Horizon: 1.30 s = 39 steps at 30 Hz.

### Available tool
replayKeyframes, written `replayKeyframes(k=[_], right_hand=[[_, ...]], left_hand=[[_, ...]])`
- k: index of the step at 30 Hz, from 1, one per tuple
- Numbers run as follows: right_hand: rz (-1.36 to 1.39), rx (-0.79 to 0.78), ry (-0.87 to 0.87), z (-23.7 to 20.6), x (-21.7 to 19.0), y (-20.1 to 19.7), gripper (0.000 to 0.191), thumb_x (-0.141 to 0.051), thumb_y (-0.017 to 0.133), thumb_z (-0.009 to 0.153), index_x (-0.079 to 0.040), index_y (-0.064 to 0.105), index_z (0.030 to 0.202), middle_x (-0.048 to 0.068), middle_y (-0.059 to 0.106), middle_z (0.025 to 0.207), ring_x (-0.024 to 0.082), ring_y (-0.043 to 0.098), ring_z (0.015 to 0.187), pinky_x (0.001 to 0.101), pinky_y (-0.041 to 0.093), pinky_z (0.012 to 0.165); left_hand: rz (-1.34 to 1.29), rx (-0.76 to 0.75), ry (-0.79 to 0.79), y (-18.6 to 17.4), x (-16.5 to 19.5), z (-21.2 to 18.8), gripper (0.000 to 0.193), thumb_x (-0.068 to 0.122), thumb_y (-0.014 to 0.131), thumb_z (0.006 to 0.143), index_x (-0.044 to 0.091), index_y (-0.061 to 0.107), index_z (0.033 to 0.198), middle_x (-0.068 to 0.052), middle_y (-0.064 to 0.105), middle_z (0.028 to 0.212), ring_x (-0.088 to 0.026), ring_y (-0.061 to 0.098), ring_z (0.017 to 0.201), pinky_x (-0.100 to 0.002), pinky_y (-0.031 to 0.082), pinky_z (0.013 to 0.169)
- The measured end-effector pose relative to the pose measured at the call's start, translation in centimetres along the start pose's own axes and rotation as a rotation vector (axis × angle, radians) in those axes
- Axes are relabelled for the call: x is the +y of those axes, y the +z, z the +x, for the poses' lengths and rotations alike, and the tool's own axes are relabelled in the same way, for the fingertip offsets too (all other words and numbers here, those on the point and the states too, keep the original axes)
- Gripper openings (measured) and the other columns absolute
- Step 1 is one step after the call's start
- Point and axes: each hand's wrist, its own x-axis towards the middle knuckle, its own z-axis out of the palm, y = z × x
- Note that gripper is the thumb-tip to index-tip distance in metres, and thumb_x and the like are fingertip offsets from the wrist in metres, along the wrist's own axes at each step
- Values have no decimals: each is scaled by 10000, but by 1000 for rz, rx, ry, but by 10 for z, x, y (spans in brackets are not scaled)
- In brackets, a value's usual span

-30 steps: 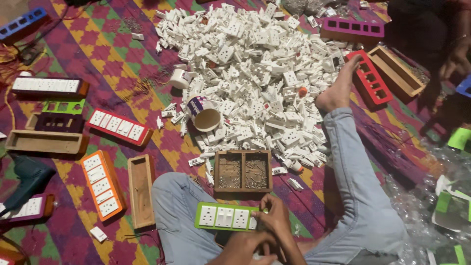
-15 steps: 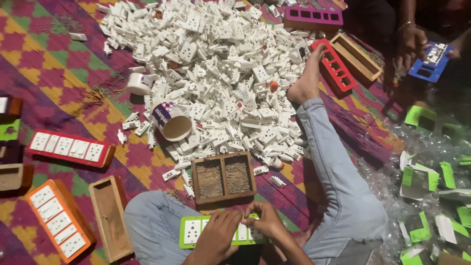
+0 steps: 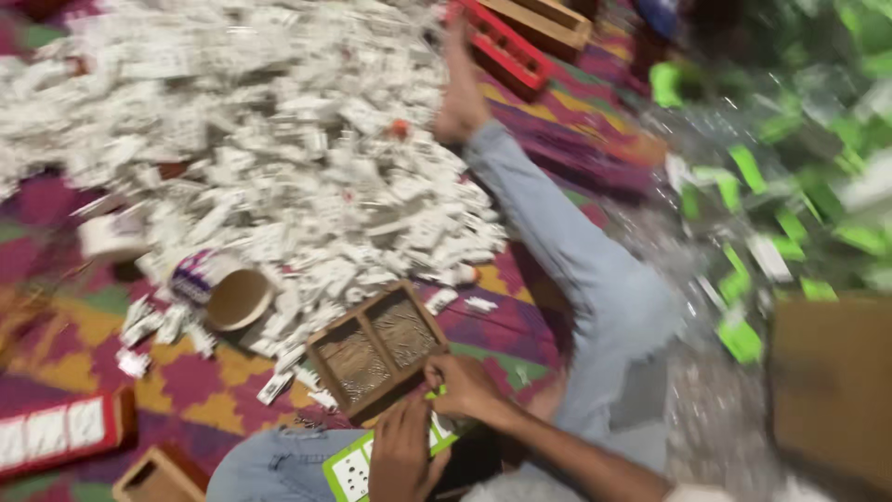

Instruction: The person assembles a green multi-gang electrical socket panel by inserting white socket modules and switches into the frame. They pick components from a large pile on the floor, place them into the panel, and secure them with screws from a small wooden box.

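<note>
1. The left hand (image 3: 404, 455) lies flat over the green switch plate (image 3: 358, 469), fingers pressed on its face, gripping it against the lap.
2. The right hand (image 3: 462, 386) pinches the upper edge of the same plate, fingers curled closed around the rim.
3. The plate rests on the person's thigh at the bottom edge of the view, just below the wooden two-compartment tray (image 3: 376, 349); white socket inserts show on its left part.
4. The tray sits tilted on the patterned mat (image 3: 520, 321), its near corner touching the right hand. Both compartments hold small fine parts; blur hides their kind.
5. A large heap of white switch parts (image 3: 279, 139) covers the mat above and left of the tray, reaching its far edge.
6. An open paper cup (image 3: 228, 288) lies on its side at the heap's lower left edge; its contents cannot be told.
7. The person's outstretched leg (image 3: 576, 251) bounds the heap on the right.
8. Open mat shows between tray and leg.
9. A red switch board (image 3: 60, 432) lies at the left edge, well apart from both hands.
</note>
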Motion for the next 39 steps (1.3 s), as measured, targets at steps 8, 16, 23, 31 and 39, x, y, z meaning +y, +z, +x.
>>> replayKeyframes(k=[8,16,23,31,39], right_hand=[[-4,47,33,-18,-15,-2,222,-186,806,667,-98,654,803,110,699,807,343,696,802,458,518,673],[-25,15,-173,-13,-20,-21,281,-143,841,637,-105,656,846,91,709,906,315,683,954,438,521,777],[-12,-46,-250,-23,-21,-45,314,-229,883,682,-108,694,902,64,736,928,295,694,967,431,509,831],[54,-42,-208,-40,-37,-57,300,-265,857,747,-98,696,936,76,749,972,275,719,988,405,538,851],[251,16,34,-44,-45,-77,263,-296,766,852,-91,711,1007,39,759,983,182,737,824,341,573,702]], left_hand=[[6,62,-18,-6,11,-5,841,330,824,712,-50,493,1386,-169,541,1433,-369,522,1283,-519,385,1037],[40,104,2,-10,14,1,767,347,808,741,-30,536,1352,-184,559,1412,-375,530,1285,-515,388,1022],[49,139,37,-14,20,1,742,329,824,723,-6,574,1336,-194,585,1398,-369,554,1264,-510,397,1017],[3,176,35,-24,28,1,755,293,852,695,-18,584,1329,-199,597,1391,-389,575,1253,-524,412,1022],[-53,159,52,-28,24,2,786,270,874,651,-36,578,1311,-241,584,1378,-425,574,1225,-544,426,1006]])
